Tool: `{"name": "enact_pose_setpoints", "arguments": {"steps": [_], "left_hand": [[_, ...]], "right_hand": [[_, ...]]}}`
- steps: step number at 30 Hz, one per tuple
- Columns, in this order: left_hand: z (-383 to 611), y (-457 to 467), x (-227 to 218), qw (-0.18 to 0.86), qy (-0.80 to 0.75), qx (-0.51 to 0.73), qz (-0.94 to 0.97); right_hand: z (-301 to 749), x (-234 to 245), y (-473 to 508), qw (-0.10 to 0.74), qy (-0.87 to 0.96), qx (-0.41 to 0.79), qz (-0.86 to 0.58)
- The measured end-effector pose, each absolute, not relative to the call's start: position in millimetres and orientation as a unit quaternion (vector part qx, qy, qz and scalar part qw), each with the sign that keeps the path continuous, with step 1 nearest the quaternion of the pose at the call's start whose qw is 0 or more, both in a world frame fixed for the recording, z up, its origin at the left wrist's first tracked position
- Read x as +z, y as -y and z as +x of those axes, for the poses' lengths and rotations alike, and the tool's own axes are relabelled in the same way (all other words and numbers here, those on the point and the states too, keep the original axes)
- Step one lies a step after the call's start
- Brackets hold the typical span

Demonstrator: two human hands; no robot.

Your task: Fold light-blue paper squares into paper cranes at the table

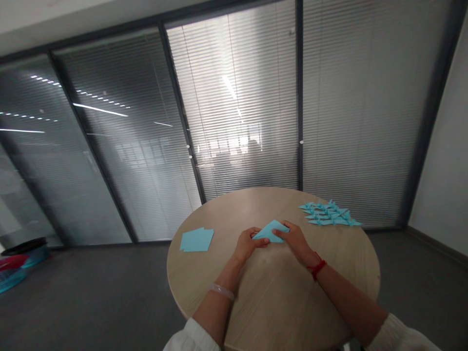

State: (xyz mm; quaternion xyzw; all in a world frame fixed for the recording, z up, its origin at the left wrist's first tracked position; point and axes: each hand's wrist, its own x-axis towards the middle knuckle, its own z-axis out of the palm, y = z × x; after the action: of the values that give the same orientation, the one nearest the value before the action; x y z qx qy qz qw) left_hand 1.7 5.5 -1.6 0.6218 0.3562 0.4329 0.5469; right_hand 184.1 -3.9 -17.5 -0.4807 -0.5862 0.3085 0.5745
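Between my two hands is a folded piece of light blue paper [271, 231], its point facing away from me, held over the middle of the table. My left hand [250, 242] pinches its left corner, thumb on top and fingers behind. On the other side my right hand [293, 237] grips the right part, with the thumb pressed on the near face. Off to the left lie several flat sheets of the same blue paper [197, 240], slightly fanned. Rows of small folded blue paper figures [329, 213] sit at the far right; they look like origami cranes.
The round wooden table [278, 302] has a curved edge on all sides. Glass partitions with blinds [244, 107] stand just behind it. At the far left, blue and red containers [22, 263] rest on the dark floor [109, 292].
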Motion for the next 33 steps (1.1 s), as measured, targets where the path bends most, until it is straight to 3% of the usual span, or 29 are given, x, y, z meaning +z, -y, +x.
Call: {"name": "enact_pose_setpoints", "arguments": {"steps": [8, 19, 33], "left_hand": [[-0.2, -10.2, -0.2, 0.529, -0.362, 0.507, 0.577], [-0.8, -12.1, -0.9, 0.516, -0.382, 0.506, 0.575], [-3.4, -5.6, 5.6, 0.597, -0.380, 0.517, 0.482]], "right_hand": [[179.6, -14.7, 9.2, 0.598, 0.538, 0.427, -0.414], [180.8, -21.5, 4.2, 0.537, 0.586, 0.423, -0.435], [180.7, -20.8, 5.1, 0.536, 0.579, 0.445, -0.422]]}}
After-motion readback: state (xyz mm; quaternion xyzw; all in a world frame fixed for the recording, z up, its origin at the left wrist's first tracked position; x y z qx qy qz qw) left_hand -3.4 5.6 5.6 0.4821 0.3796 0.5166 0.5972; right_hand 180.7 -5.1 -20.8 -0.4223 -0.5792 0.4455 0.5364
